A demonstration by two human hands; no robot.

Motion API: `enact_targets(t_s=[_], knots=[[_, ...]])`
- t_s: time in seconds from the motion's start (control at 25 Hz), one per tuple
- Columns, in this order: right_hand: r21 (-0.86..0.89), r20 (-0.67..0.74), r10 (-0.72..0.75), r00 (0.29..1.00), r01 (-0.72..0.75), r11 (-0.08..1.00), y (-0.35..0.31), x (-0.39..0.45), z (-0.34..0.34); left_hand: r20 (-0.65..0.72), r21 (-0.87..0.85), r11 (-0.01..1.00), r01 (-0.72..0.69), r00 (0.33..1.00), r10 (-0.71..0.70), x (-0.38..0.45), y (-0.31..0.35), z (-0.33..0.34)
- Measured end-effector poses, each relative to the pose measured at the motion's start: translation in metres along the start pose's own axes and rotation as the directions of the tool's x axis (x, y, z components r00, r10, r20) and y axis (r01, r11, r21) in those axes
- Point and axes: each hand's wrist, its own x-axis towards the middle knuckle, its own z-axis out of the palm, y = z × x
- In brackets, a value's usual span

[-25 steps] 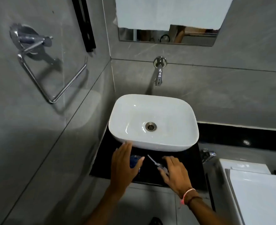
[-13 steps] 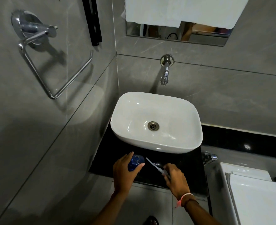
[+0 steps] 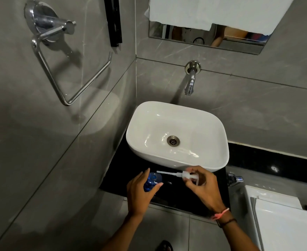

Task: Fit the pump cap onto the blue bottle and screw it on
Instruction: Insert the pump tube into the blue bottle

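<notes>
Item: small translucent blue plastic bottle, standing upright on the glossy black stone counter just in front of the basin, its open neck facing up and uncapped; the left hand is curling around its near side, thumb and fingers closed on the body, evidently steadying it so the neck stays put for the cap. Item: white plastic pump cap with a long thin dip tube, being held nearly level by the right hand, fingertips pinched on the collar and head; the tube tip is pointing left and hovering just beside the bottle mouth, not yet inside, so the tube appears to be lining up for threading in before any screwing can begin. Surface: the counter is narrow, dark and reflective, carrying a white ceramic vessel basin with a metal drain. Room: grey marbled wall tiles, a chrome wall tap above the basin, a chrome towel ring on the left wall, a mirror partly covered by white cloth, a white toilet cistern lid at lower right
</notes>
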Motion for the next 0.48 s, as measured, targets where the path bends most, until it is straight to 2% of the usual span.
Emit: enact_targets(t_s=[0.24,0.48], knots=[[-0.08,0.116,-0.068,0.991,0.078,0.994,-0.025,0.016,-0.002,0.024,0.017,1.0,0.003,1.0,-0.004,0.001,-0.004,0.0],[-0.112,0.159,-0.125,0.979,0.144,0.983,-0.042,0.025,-0.004,0.022,0.015,1.0,0.014,1.0,-0.014,-0.001,-0.005,0.0]])
